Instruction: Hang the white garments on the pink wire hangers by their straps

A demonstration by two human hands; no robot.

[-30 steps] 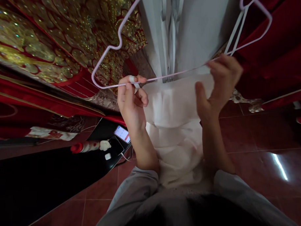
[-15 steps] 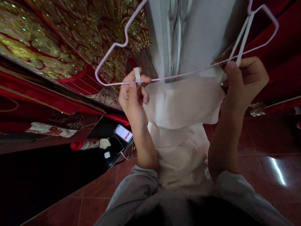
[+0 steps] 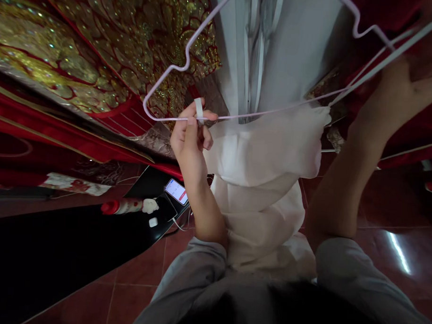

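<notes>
My left hand pinches the lower bar of a pale lilac hanger between thumb and fingers. A short white band lies across its fingers at the bar. Below hangs a cream-white garment in loose folds, covering the middle of the view. From its right top corner a thin white strap runs taut to the upper right, crossing the hanger's right end. At that side my right hand is closed on the strap; its fingers are dim, blurred and partly cut off by the frame edge.
Gold-sequinned red garments hang at the left, and more red cloth hangs at the right. On a black table lie a lit phone, a dark phone, a white case and a red-capped bottle. Red floor tiles show below.
My right hand has moved up and to the right, drawing the white strap out into a long taut line. The hanger has shifted slightly; my left hand keeps its grip.
</notes>
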